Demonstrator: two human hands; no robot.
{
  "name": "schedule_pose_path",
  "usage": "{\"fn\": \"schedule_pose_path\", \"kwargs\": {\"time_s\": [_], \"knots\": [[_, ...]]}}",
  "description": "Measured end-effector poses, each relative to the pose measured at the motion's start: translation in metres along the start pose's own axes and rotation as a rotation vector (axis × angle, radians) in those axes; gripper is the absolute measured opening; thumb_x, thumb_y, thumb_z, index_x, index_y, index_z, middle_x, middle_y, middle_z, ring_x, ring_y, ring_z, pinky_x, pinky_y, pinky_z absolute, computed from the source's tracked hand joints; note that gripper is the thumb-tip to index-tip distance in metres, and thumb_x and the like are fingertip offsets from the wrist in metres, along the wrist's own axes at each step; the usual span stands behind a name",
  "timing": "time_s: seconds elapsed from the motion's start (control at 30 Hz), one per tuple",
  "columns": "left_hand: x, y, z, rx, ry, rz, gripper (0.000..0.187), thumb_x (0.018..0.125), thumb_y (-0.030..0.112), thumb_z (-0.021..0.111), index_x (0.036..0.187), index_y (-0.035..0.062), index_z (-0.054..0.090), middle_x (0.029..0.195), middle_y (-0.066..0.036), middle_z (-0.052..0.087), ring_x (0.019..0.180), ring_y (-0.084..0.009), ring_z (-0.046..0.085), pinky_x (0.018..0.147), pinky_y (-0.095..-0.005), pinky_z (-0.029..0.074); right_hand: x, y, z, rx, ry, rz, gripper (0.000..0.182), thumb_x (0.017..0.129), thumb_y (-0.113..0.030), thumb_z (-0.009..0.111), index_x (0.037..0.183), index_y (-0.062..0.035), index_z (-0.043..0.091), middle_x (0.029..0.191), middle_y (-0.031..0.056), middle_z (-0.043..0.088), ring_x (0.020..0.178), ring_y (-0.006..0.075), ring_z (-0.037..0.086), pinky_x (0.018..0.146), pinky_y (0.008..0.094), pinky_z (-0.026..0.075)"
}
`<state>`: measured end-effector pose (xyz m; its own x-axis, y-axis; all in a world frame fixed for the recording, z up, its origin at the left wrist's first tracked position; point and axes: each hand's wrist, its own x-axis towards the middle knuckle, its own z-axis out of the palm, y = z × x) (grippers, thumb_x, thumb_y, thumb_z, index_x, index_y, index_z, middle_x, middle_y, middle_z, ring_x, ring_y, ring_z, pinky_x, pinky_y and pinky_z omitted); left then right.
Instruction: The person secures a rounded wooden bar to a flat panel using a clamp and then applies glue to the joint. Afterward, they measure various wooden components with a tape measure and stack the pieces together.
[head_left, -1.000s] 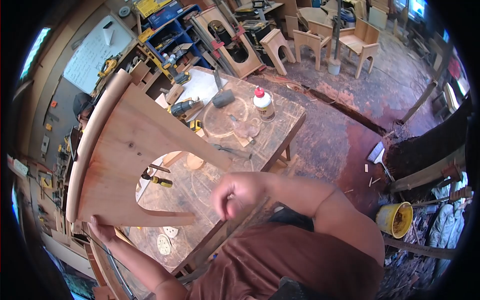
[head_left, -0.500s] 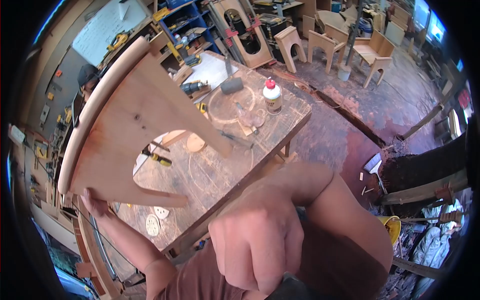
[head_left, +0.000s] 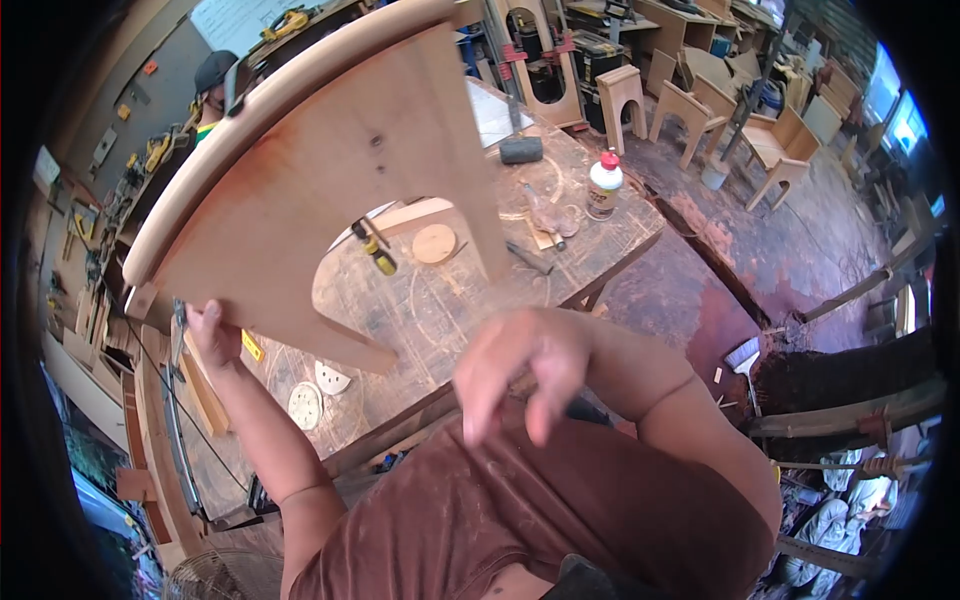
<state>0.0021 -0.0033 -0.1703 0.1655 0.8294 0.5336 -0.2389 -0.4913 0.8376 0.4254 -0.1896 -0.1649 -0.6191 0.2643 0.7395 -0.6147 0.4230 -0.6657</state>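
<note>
My left hand [head_left: 213, 338] is closed on the lower left corner of an arched wooden panel [head_left: 300, 210], which is tilted up over the workbench [head_left: 440, 340]. A thick rounded rail [head_left: 290, 105] runs along the panel's upper edge, and two legs flank its arched cutout. My right hand [head_left: 520, 368] hangs in front of my chest, away from the panel. Its fingers are loosely bent and apart, with nothing in them, and are slightly blurred. Through the cutout show a yellow-handled tool [head_left: 378, 252] and a round wooden disc [head_left: 434, 243].
On the bench stand a red-capped glue bottle [head_left: 604, 185] and a dark mallet head [head_left: 521, 150]. Two perforated sanding discs [head_left: 306, 405] lie near the front edge. A person in a cap [head_left: 213, 80] is behind the panel. Wooden chairs [head_left: 775, 150] and a brush [head_left: 743, 357] are on the floor.
The wooden panel has shifted right and up in view, with my left hand still on it. My right hand has dropped back from the camera, its fist loosening into bent, parted fingers.
</note>
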Motion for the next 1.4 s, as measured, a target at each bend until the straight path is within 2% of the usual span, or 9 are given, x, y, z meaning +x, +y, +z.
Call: {"fn": "schedule_pose_path", "kwargs": {"time_s": [0.23,0.3,0.4,0.6,0.73,0.83,0.93,1.03,1.4], "knots": [[-0.012,-0.015,0.029,0.071,-0.057,-0.108,0.077,0.068,0.027,0.082,0.129,-0.0056,0.047,0.114,-0.014,0.06,0.104,-0.0245,0.061,0.09,-0.0357,0.05,-0.115,0.125,-0.013,-0.241,0.941,0.916,0.027,0.095,-0.026,0.065,0.11,-0.0047,0.067,0.089,0.0026,0.067,0.079,0.0087,0.062,0.068,0.0254,0.052],[-0.014,-0.02,0.035,0.042,-0.049,-0.105,0.074,0.068,0.026,0.081,0.127,-0.0057,0.049,0.112,-0.014,0.06,0.102,-0.0241,0.062,0.088,-0.035,0.051,-0.144,0.154,-0.017,-0.364,1.009,1.025,0.026,0.096,-0.028,0.062,0.108,-0.0053,0.067,0.085,0.0017,0.066,0.075,0.0076,0.061,0.065,0.0238,0.05],[-0.012,-0.017,0.043,0.002,-0.084,-0.101,0.067,0.07,0.025,0.079,0.123,-0.0057,0.052,0.109,-0.013,0.062,0.1,-0.0237,0.062,0.086,-0.0345,0.051,-0.17,0.176,-0.023,-0.442,1.155,1.069,0.026,0.096,-0.029,0.063,0.107,-0.0053,0.067,0.08,0.0005,0.064,0.07,0.0067,0.059,0.061,0.0227,0.048],[-0.017,-0.014,0.045,-0.001,-0.109,-0.085,0.064,0.074,0.025,0.078,0.126,-0.0026,0.053,0.112,-0.011,0.063,0.103,-0.0194,0.061,0.09,-0.0335,0.049,-0.181,0.174,-0.086,-0.901,1.521,0.627,0.03,0.099,-0.033,0.058,0.113,-0.0071,0.061,0.093,0.0018,0.063,0.081,0.0096,0.058,0.066,0.0238,0.047],[-0.026,-0.012,0.056,-0.042,-0.036,0.007,0.066,0.077,0.031,0.079,0.127,-0.0026,0.052,0.114,-0.011,0.063,0.105,-0.0183,0.06,0.094,-0.0334,0.048,-0.139,0.157,-0.146,-1.064,1.34,0.314,0.047,0.101,-0.045,0.05,0.121,-0.0027,0.055,0.101,0.0045,0.061,0.094,0.0164,0.056,0.077,0.0335,0.048],[-0.032,-0.018,0.058,0.013,-0.012,0.106,0.069,0.081,0.04,0.078,0.128,-0.0038,0.051,0.115,-0.011,0.063,0.108,-0.0177,0.059,0.095,-0.0333,0.048,-0.179,0.162,-0.215,-1.07,0.932,0.695,0.061,0.099,-0.058,0.046,0.12,-0.0004,0.054,0.102,0.006,0.061,0.097,0.0171,0.055,0.085,0.0339,0.046],[-0.04,-0.018,0.06,0.065,0.002,0.145,0.072,0.084,0.046,0.074,0.129,-0.0047,0.051,0.117,-0.012,0.062,0.11,-0.0173,0.058,0.094,-0.033,0.047,-0.215,0.191,-0.25,-0.965,0.837,0.664,0.078,0.091,-0.067,0.051,0.123,0.0038,0.053,0.112,0.0111,0.061,0.105,0.0176,0.056,0.091,0.0324,0.045],[-0.062,0.0,0.07,0.055,0.108,0.19,0.072,0.087,0.049,0.071,0.129,-0.0051,0.05,0.118,-0.012,0.061,0.11,-0.0172,0.057,0.093,-0.0328,0.047,-0.159,0.19,-0.211,-0.93,0.961,0.45,0.086,0.084,-0.076,0.051,0.115,0.0044,0.057,0.105,0.008,0.062,0.099,0.0163,0.057,0.089,0.0335,0.045],[-0.159,0.0,0.074,-0.275,0.698,0.159,0.06,0.096,0.031,0.061,0.14,-0.0005,0.035,0.131,-0.015,0.053,0.12,-0.024,0.055,0.103,-0.0397,0.045,0.023,0.136,-0.205,-0.988,0.639,0.513,0.079,0.086,-0.067,0.06,0.117,0.0047,0.058,0.108,0.0123,0.065,0.1,0.0199,0.06,0.09,0.0338,0.046]]}}
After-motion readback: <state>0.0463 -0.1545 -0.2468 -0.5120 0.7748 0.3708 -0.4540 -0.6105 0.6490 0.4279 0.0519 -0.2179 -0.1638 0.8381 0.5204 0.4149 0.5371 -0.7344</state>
